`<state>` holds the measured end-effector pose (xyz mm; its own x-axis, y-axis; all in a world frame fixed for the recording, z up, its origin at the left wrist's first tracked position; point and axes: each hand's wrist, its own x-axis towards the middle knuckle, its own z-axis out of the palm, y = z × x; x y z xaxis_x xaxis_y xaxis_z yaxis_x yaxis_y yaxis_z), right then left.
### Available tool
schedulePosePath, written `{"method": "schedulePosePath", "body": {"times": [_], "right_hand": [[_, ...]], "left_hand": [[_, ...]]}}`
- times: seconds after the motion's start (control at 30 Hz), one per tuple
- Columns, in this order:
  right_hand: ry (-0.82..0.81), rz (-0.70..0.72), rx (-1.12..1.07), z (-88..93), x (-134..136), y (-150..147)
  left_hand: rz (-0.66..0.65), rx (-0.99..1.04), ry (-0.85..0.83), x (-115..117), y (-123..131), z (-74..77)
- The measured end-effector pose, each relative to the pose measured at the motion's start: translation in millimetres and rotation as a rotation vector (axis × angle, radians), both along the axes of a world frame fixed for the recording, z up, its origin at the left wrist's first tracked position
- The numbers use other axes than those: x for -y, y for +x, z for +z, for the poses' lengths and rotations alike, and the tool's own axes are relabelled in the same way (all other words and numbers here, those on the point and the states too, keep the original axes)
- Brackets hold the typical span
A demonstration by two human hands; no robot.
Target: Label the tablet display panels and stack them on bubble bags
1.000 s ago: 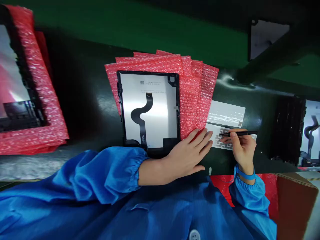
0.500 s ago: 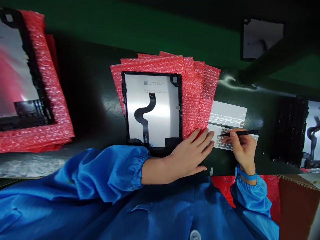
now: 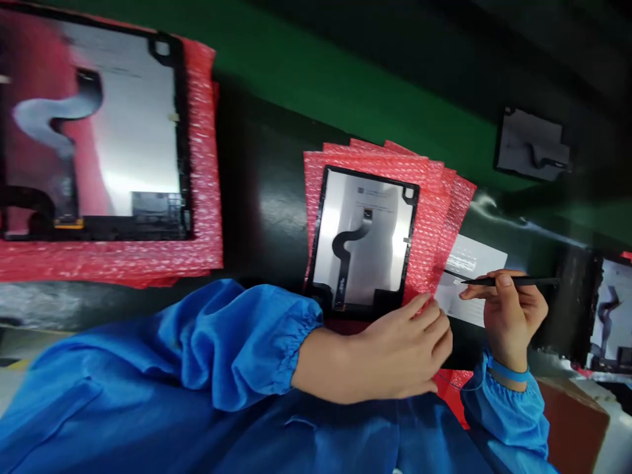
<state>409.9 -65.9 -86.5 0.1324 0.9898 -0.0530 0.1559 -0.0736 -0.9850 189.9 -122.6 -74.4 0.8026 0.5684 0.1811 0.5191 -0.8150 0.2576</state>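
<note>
A black-framed tablet screen panel (image 3: 368, 240) with a curved black flex cable lies back-up on a fan of red bubble-wrap sheets (image 3: 434, 197). My left hand (image 3: 399, 352) rests flat, fingers extended, at the panel's lower right corner, fingertips touching the bubble wrap and the edge of a white label sheet (image 3: 469, 280). My right hand (image 3: 511, 313) is closed on black tweezers (image 3: 513, 281), whose tips hover over the label sheet. Both arms wear blue sleeves.
A second screen panel (image 3: 113, 138) lies on more red bubble wrap (image 3: 202, 243) at the left. A dark tray (image 3: 567, 296) and another panel (image 3: 609, 316) are at the right. A grey part (image 3: 533, 145) sits at the back. A brown box (image 3: 573, 415) is lower right.
The view has swung left and tilted, so everything has shifted right. My right hand has lifted the tweezers slightly off the label sheet; my left hand stays by the panel's corner.
</note>
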Motion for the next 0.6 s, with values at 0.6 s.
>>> {"method": "schedulePosePath", "body": {"times": [0.6], "right_hand": [[-0.178, 0.450, 0.122, -9.7, -60.7, -184.6]], "left_hand": [[0.406, -0.096, -0.138, -27.4, -90.2, -23.1]]}}
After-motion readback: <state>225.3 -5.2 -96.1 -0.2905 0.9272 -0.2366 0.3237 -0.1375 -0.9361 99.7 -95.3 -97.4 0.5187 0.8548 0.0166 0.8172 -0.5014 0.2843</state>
